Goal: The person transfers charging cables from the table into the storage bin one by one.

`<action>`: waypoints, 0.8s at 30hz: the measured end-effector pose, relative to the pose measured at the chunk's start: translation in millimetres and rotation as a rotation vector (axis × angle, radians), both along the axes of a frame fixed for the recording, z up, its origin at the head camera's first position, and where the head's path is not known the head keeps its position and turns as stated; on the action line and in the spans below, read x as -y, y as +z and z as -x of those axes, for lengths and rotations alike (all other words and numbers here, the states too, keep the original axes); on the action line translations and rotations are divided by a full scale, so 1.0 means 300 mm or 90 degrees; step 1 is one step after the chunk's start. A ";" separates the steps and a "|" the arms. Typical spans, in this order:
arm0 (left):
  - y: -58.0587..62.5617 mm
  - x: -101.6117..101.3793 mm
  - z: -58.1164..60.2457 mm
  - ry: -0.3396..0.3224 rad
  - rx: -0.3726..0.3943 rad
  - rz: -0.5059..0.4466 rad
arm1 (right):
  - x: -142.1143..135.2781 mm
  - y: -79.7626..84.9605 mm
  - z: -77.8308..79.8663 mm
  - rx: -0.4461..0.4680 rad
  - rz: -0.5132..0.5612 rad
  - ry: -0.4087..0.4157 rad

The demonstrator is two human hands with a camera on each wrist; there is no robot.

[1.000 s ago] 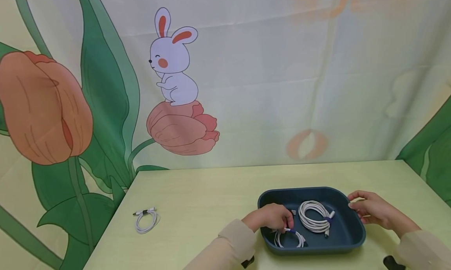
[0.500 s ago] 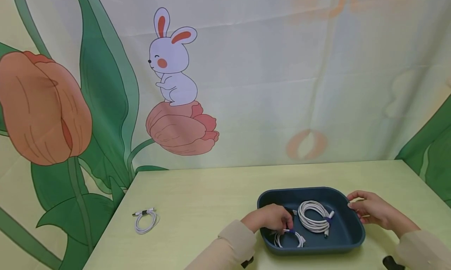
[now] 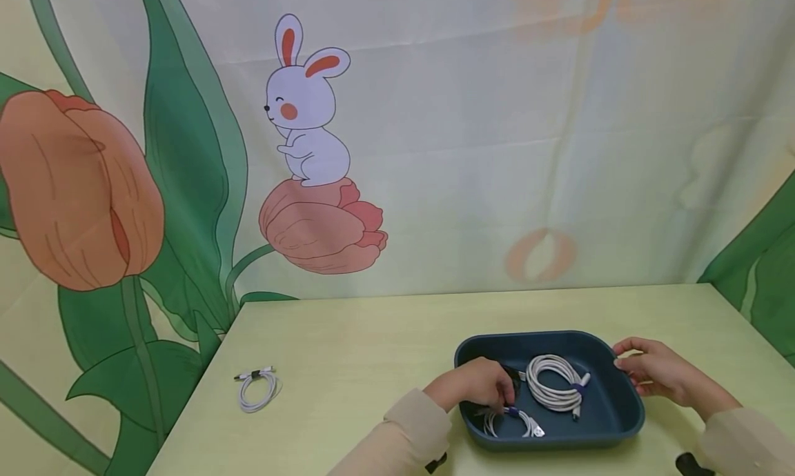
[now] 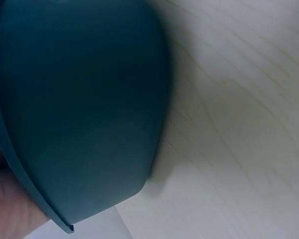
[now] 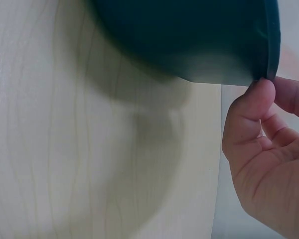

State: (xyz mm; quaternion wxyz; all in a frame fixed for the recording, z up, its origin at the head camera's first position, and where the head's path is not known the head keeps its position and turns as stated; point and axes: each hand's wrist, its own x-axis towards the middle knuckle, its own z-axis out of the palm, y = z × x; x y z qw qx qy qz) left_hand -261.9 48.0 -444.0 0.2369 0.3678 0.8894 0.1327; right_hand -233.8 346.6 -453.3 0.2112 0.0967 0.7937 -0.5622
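Note:
A dark blue tray (image 3: pixel 611 417) stands on the table. My left hand (image 3: pixel 484 384) reaches over its left wall, and its curled fingers hold a small coiled white cable (image 3: pixel 526 421) with a purple tie, low in the tray. Part of that cable is hidden behind the fingers. To its right lies a larger coiled white cable (image 3: pixel 553 397), also with a purple tie. My right hand (image 3: pixel 661 371) pinches the tray's right rim between thumb and fingers. In the left wrist view, the tray's outer wall (image 4: pixel 84 109) covers most of the hand.
Far to the left on the pale wooden table (image 3: pixel 360 365) lies another coiled white cable (image 3: pixel 257 390) with a black tie. Something dark (image 3: pixel 512 376) lies in the tray beside the left fingers. A printed cloth (image 3: pixel 447 152) hangs behind the table.
The small cable has turned a little within the tray, and its white USB plug shows more plainly now. My left fingers have shifted slightly; the right hand stays on the rim.

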 end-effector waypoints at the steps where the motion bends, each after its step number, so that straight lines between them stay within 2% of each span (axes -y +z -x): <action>1: 0.000 0.001 0.001 0.000 0.000 -0.005 | 0.000 0.001 0.000 0.001 -0.001 -0.001; 7: -0.001 0.006 0.007 -0.002 0.020 -0.036 | -0.001 0.003 0.004 0.000 -0.003 0.000; 12: 0.005 0.012 0.010 0.003 0.057 -0.071 | -0.002 0.004 0.006 0.001 -0.001 0.000; 19: 0.013 0.022 0.015 0.035 0.130 -0.152 | -0.003 0.008 0.007 0.002 0.002 0.003; 24: 0.017 0.025 0.014 0.054 0.178 -0.188 | -0.005 0.013 0.008 0.006 0.003 0.004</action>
